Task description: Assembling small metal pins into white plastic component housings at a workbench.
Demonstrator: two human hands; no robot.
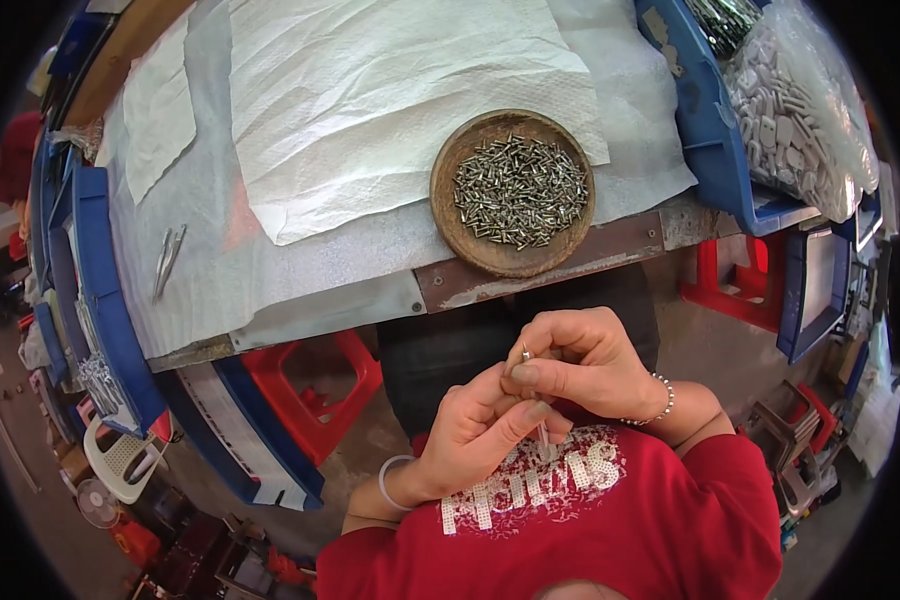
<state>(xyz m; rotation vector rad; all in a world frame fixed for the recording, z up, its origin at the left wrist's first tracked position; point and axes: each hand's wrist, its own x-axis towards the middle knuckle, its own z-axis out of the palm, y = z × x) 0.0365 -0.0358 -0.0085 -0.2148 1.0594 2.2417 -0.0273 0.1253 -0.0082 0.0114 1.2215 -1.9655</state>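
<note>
Both hands are together in front of my red shirt, below the table's near edge. My right hand (pixel 582 365) pinches a small silvery metal pin (pixel 526 353), its tip showing above the thumb. Close against it, my left hand (pixel 485 425) has thumb and fingers closed on a thin pale piece (pixel 544 440) that points down toward the shirt; its kind is unclear. On the table edge beyond the hands stands a round wooden bowl (pixel 444 212) holding a heap of similar small metal pins (pixel 520 190).
White paper sheets (pixel 400 90) cover the table. Metal tweezers (pixel 168 262) lie at its left. Blue bins flank both sides (pixel 105 260); the right bin (pixel 705 130) carries a clear bag of white pieces (pixel 785 125). Red stools (pixel 315 390) stand beneath the table.
</note>
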